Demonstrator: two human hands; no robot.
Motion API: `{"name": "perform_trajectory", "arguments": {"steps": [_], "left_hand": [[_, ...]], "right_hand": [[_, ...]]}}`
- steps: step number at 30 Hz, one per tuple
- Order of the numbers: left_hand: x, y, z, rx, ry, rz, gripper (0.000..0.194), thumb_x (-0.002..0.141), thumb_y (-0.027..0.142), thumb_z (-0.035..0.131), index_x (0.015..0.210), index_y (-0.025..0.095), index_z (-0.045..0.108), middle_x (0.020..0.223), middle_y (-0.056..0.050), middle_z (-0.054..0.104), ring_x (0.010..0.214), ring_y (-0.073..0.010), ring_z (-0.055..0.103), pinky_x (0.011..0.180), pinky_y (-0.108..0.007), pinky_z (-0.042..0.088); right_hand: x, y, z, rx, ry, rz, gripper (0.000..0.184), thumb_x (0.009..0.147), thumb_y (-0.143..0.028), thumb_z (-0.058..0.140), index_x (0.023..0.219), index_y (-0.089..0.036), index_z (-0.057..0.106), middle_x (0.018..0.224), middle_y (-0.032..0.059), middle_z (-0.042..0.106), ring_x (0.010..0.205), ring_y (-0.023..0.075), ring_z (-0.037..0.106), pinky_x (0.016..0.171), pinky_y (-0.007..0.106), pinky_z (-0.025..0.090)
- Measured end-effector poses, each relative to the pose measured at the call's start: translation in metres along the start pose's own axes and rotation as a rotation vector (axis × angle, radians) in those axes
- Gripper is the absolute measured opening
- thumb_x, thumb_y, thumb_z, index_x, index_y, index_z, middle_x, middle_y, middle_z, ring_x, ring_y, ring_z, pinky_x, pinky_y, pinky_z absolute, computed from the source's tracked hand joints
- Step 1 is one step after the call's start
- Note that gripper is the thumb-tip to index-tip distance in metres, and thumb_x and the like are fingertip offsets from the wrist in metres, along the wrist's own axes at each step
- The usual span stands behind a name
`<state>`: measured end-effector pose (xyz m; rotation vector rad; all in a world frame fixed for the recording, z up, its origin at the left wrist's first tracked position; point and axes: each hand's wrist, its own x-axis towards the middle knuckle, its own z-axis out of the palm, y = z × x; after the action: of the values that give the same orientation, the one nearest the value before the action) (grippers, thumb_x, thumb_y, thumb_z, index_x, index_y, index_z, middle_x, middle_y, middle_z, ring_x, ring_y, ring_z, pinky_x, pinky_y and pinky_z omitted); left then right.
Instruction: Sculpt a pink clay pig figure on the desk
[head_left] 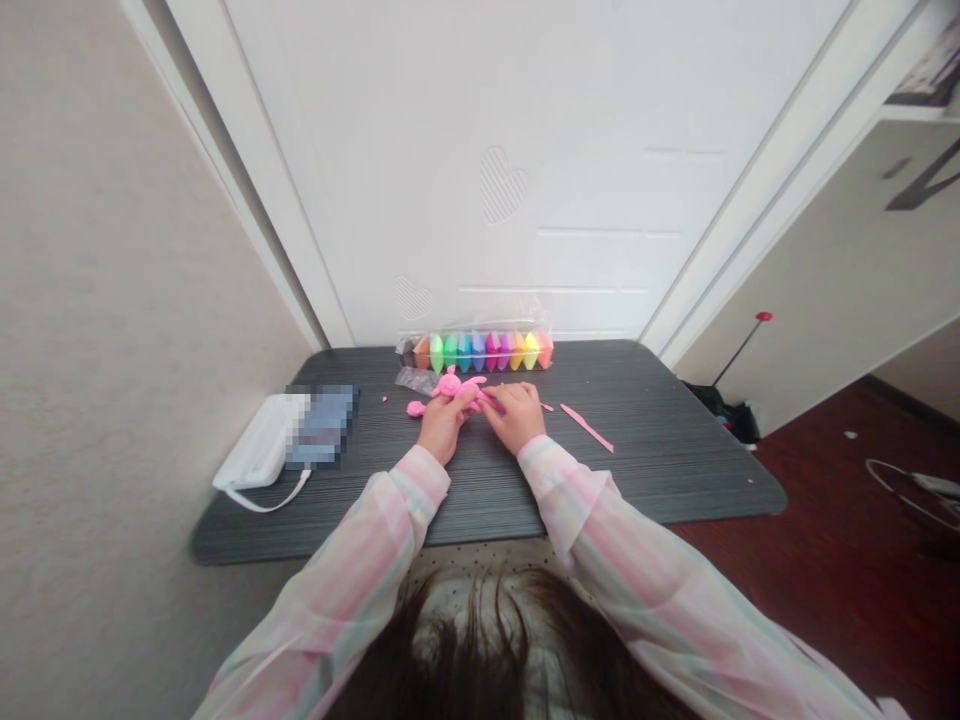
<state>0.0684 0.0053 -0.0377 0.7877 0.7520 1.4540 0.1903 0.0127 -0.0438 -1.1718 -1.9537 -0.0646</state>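
Both my hands rest on a dark grey table (645,450). My left hand (441,422) has its fingers closed around a pink clay figure (454,386) with a round head and small ears. My right hand (519,414) is curled beside it, pinching the right end of the same pink clay, and a thin pink tool tip (546,406) pokes out past its fingers. A small pink clay ball (415,408) lies just left of my left hand. A flat pink modelling stick (586,428) lies to the right of my right hand.
A row of coloured clay packs (480,351) in clear wrapping stands at the table's far edge against a white door. A white case (259,448) with a strap sits at the left. A wall runs along the left; dark floor lies right.
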Motion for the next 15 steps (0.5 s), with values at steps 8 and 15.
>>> {"name": "perform_trajectory", "arguments": {"steps": [8, 15], "left_hand": [[0.0013, -0.0013, -0.0002, -0.09, -0.023, -0.032, 0.01, 0.06, 0.018, 0.068, 0.067, 0.012, 0.063, 0.064, 0.0, 0.062, 0.064, -0.0088, 0.055, 0.07, -0.024, 0.044], [0.0015, -0.0034, 0.0005, -0.113, 0.001, -0.02, 0.01, 0.059, 0.018, 0.069, 0.063, 0.013, 0.062, 0.067, -0.001, 0.063, 0.071, -0.0106, 0.058, 0.074, -0.025, 0.043]], "right_hand": [[0.0002, -0.0026, -0.001, -0.006, -0.02, -0.01, 0.015, 0.081, -0.028, 0.05, 0.082, -0.02, 0.062, 0.078, 0.0043, 0.067, 0.081, 0.0177, 0.056, 0.078, 0.033, 0.031], [-0.0002, -0.0022, -0.0003, -0.009, -0.029, 0.003, 0.017, 0.082, -0.031, 0.049, 0.084, -0.021, 0.062, 0.08, 0.0046, 0.066, 0.082, 0.018, 0.056, 0.079, 0.034, 0.031]]}}
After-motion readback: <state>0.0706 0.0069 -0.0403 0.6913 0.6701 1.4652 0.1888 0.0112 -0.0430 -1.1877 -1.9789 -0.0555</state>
